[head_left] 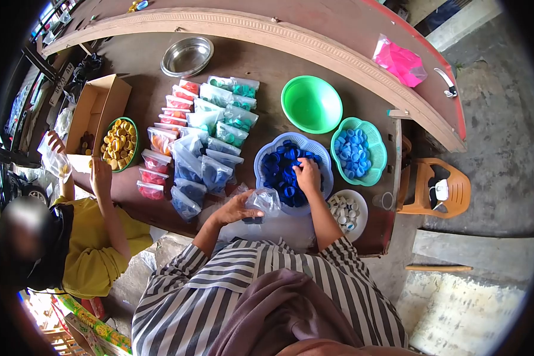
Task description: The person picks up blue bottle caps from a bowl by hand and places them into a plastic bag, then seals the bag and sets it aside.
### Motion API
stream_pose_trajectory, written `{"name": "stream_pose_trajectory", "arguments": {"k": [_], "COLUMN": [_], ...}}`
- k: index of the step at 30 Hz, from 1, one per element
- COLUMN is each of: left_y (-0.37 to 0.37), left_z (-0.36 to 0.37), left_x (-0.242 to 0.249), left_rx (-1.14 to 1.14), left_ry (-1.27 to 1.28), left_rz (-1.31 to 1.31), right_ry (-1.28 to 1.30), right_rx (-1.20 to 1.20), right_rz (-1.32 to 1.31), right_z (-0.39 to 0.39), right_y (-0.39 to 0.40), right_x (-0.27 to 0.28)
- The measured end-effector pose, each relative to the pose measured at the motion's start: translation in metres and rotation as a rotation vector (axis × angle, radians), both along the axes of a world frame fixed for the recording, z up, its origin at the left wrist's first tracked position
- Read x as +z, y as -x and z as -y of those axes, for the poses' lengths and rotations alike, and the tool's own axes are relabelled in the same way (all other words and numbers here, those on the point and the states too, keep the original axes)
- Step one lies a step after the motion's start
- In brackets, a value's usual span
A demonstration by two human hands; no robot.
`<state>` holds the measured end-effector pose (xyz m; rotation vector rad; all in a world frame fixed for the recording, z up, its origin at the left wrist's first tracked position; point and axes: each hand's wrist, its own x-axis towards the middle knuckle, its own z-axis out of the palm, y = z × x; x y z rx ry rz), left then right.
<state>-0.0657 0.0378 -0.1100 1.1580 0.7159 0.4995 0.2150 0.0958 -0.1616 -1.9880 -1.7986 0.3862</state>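
My left hand [241, 209] is closed on the edge of a clear plastic bag [268, 200], which has a few dark caps at its bottom. My right hand [307, 177] reaches into a blue scalloped basket [325, 169] full of dark blue bottle caps [288, 159]. Its fingers are curled, pinching at a cap, though the fingertips are partly hidden. Beside that basket stands a turquoise basket [381, 155] of light blue caps [352, 153]. Below it is a white bowl [362, 221] of white caps [343, 212].
Filled bags [210, 133] lie in rows to the left. Farther back are a green basin [312, 104] and a metal bowl [187, 56]. At left, a co-worker in a yellow shirt [101, 249] holds a bag near a bowl of yellow caps [119, 144] and a cardboard box [95, 110].
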Motion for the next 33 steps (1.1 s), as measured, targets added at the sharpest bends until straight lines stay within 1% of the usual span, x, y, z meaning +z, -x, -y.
{"name": "stream_pose_trajectory", "arguments": {"k": [1,4,6,8,9,12,13,15,16,18,19,21,22,24,25,26,28,30,32,33], "left_y": [0.000,-0.001,-0.002,-0.002,-0.002,-0.006,-0.006,-0.009,-0.010,-0.010,-0.011,-0.013,-0.013,-0.013,-0.013,-0.013,-0.015,-0.018,-0.020,-0.021], "left_z": [-0.001,-0.006,-0.009,-0.010,-0.012,-0.013,-0.013,-0.012,-0.012,-0.011,-0.010,-0.006,-0.005,-0.001,0.001,0.003,0.008,0.014,0.020,0.022], "left_x": [-0.001,0.006,0.007,0.004,0.005,0.007,0.008,0.009,0.009,0.011,0.013,0.014,0.011,0.008,0.009,0.010,0.014,0.017,0.012,0.014], "left_rx": [0.001,0.003,0.004,0.026,0.019,0.056,0.044,0.043,0.052,0.018,0.016,0.014,0.011,0.008,0.000,0.001,-0.007,-0.012,-0.003,0.008], "left_ry": [0.004,0.044,0.079,0.051,0.061,0.064,0.080,0.089,0.098,0.093,0.082,0.069,0.063,0.048,0.044,0.036,0.023,0.026,0.035,0.049], "left_rz": [-0.015,-0.011,0.007,0.031,0.031,0.056,0.046,0.074,0.102,0.090,0.085,0.078,0.078,0.093,0.093,0.094,0.096,0.111,0.097,0.081], "right_ry": [0.020,0.058,0.059,0.150,0.125,0.243,0.239,0.298,0.293,0.222,0.217,0.073,0.002,-0.118,-0.185,-0.127,-0.156,-0.122,-0.192,-0.192], "right_rx": [-0.001,0.004,-0.006,-0.064,-0.064,-0.177,-0.184,-0.234,-0.238,-0.143,-0.143,-0.023,-0.004,0.051,0.143,0.194,0.387,0.374,0.314,0.328], "right_rz": [0.139,0.208,0.178,-0.251,-0.404,-0.782,-0.783,-0.978,-0.979,-1.008,-1.010,-0.967,-0.969,-0.852,-0.694,-0.550,-0.268,-0.242,-0.191,-0.165], "right_z": [-0.004,-0.010,-0.012,-0.014,-0.009,0.003,0.008,0.019,0.025,0.036,0.042,0.056,0.063,0.080,0.088,0.096,0.106,0.119,0.128,0.131], "right_y": [0.003,0.007,0.001,-0.013,-0.018,-0.024,-0.023,-0.019,-0.016,-0.009,-0.003,0.014,0.024,0.044,0.052,0.059,0.063,0.072,0.077,0.075], "right_x": [-0.001,-0.004,-0.010,-0.023,-0.020,-0.006,0.006,0.030,0.039,0.055,0.064,0.081,0.092,0.113,0.123,0.136,0.138,0.130,0.128,0.122]}}
